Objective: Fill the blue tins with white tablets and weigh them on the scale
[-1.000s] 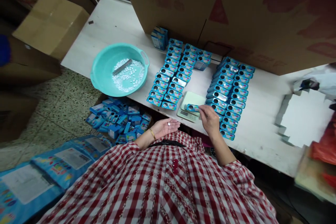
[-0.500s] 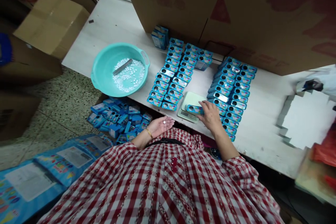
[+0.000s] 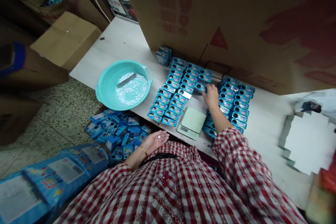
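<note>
My right hand (image 3: 211, 96) reaches to the far part of the white table, fingers closed on the end of a small blue box (image 3: 200, 87). That box sits just in front of another blue box (image 3: 204, 77), close to the left double row of blue boxes (image 3: 172, 83). Palm up near my waist, my left hand (image 3: 154, 141) has its fingers stretched out, and a small white tablet (image 3: 159, 136) rests on it. Between the two groups of boxes lies a pale green digital scale (image 3: 193, 119) with a bare plate.
A turquoise basin (image 3: 105, 95) holds white tablets and a grey bar. My right forearm passes over the right double row of boxes (image 3: 240, 105). A large carton (image 3: 194, 10) stands behind. Loose blue boxes (image 3: 118, 129) lie below the table edge.
My right hand has lifted the blue box off the scale and carried it away from me to the far box. My left hand stays palm up with the tablet. The view has tilted upward.
</note>
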A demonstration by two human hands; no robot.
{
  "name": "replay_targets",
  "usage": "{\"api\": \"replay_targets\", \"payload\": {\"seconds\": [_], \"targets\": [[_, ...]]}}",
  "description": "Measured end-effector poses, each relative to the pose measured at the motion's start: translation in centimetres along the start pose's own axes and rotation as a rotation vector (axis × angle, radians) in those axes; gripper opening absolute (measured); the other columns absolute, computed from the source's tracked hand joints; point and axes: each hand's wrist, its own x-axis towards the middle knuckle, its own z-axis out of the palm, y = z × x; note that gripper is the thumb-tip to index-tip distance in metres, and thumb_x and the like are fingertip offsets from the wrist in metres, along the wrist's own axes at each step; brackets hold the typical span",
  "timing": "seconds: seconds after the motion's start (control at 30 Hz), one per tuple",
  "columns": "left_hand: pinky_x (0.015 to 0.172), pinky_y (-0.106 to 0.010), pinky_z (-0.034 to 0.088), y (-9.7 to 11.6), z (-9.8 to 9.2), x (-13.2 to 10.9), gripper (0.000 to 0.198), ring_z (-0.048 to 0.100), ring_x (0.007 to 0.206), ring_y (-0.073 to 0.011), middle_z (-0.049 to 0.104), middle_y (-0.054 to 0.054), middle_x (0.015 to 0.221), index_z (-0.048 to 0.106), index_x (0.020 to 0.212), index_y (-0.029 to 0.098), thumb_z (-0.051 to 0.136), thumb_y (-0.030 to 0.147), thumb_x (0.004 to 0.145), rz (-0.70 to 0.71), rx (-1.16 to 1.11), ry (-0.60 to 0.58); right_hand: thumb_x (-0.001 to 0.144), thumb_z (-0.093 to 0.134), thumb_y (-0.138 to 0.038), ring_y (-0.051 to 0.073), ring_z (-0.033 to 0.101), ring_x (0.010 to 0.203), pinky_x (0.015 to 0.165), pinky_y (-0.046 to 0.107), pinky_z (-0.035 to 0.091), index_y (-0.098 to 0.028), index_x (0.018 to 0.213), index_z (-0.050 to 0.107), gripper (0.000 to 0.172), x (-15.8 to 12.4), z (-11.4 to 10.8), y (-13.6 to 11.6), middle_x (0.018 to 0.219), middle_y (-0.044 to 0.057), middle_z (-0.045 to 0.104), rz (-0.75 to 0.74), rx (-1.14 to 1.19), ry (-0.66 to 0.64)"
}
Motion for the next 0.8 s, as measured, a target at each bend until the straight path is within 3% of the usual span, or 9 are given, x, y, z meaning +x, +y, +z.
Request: {"api": "replay_targets", "payload": {"seconds": [0.1, 0.17, 0.27, 0.37, 0.43, 0.5, 0.63, 0.8], "targets": [[0.076, -0.026, 0.049, 0.0, 0.0, -0.2, 0.018, 0.063, 0.080, -0.0163, 0.066, -0.014, 0.088, 0.061, 0.088, 0.009, 0.049, 0.020, 0.081, -0.007, -0.006, 0.018, 0.079, 0.042, -0.019, 0.023, 0.046, 0.101, 0.082, 0.036, 0.040, -0.013, 0.111, 0.053, 0.034, 1.2, 0.5, 0.2, 0.114, 0.013, 0.049, 0.055, 0.037, 0.004], [0.076, -0.026, 0.049, 0.0, 0.1, -0.2, 0.018, 0.063, 0.080, -0.0162, 0.066, -0.013, 0.087, 0.061, 0.088, 0.009, 0.048, 0.020, 0.081, -0.015, -0.005, 0.011, 0.081, 0.039, -0.017, 0.021, 0.044, 0.106, 0.085, 0.035, 0.039, -0.016, 0.114, 0.052, 0.035, -0.8, -0.8, 0.9, 0.119, 0.011, 0.048, 0.010, 0.054, 0.047], [0.076, -0.026, 0.049, 0.1, 0.2, 0.0, 0.018, 0.063, 0.081, -0.0162, 0.066, -0.013, 0.087, 0.061, 0.087, 0.009, 0.047, 0.019, 0.082, -0.028, 0.016, -0.017, 0.083, 0.042, -0.023, 0.021, 0.045, 0.103, 0.086, 0.037, 0.037, -0.018, 0.108, 0.056, 0.029, -7.3, -4.6, 2.4, 0.110, 0.009, 0.053, -0.106, 0.021, 0.092], [0.076, -0.027, 0.049, -0.1, 0.7, 0.5, 0.018, 0.063, 0.081, -0.0163, 0.066, -0.013, 0.086, 0.061, 0.085, 0.008, 0.047, 0.018, 0.082, -0.053, 0.045, -0.050, 0.081, 0.049, -0.032, 0.021, 0.048, 0.090, 0.079, 0.036, 0.038, -0.022, 0.093, 0.063, 0.021, -15.3, -7.7, 2.9, 0.097, 0.007, 0.057, -0.193, -0.091, -0.052], [0.076, -0.027, 0.049, -0.4, 1.1, 0.7, 0.018, 0.063, 0.080, -0.0165, 0.066, -0.014, 0.085, 0.061, 0.084, 0.008, 0.047, 0.018, 0.082, -0.077, 0.071, -0.069, 0.079, 0.052, -0.036, 0.022, 0.047, 0.089, 0.074, 0.036, 0.038, -0.024, 0.091, 0.064, 0.020, -19.4, -8.3, 2.6, 0.099, 0.007, 0.056, -0.209, -0.194, -0.153], [0.075, -0.027, 0.049, -0.7, 1.7, 0.9, 0.019, 0.063, 0.079, -0.0167, 0.066, -0.014, 0.084, 0.062, 0.084, 0.007, 0.047, 0.018, 0.082, -0.098, 0.106, -0.087, 0.079, 0.053, -0.033, 0.024, 0.045, 0.091, 0.072, 0.036, 0.037, -0.025, 0.095, 0.062, 0.020, -21.8, -7.6, 2.2, 0.103, 0.008, 0.056, -0.202, -0.278, -0.205], [0.072, -0.026, 0.049, -1.3, 2.3, 0.9, 0.020, 0.063, 0.078, -0.0170, 0.066, -0.014, 0.085, 0.062, 0.084, 0.006, 0.046, 0.018, 0.082, -0.111, 0.161, -0.107, 0.080, 0.049, -0.021, 0.025, 0.043, 0.096, 0.072, 0.037, 0.034, -0.024, 0.093, 0.062, 0.019, -22.8, -6.0, 1.7, 0.109, 0.009, 0.054, -0.143, -0.323, -0.177], [0.072, -0.026, 0.049, -1.6, 2.1, 0.5, 0.020, 0.063, 0.077, -0.0164, 0.066, -0.014, 0.085, 0.062, 0.084, 0.007, 0.046, 0.018, 0.082, -0.097, 0.163, -0.107, 0.079, 0.046, -0.014, 0.024, 0.042, 0.099, 0.081, 0.038, 0.032, -0.021, 0.090, 0.061, 0.020, -22.6, -8.5, -0.6, 0.111, 0.009, 0.053, -0.218, -0.360, -0.203]]}}
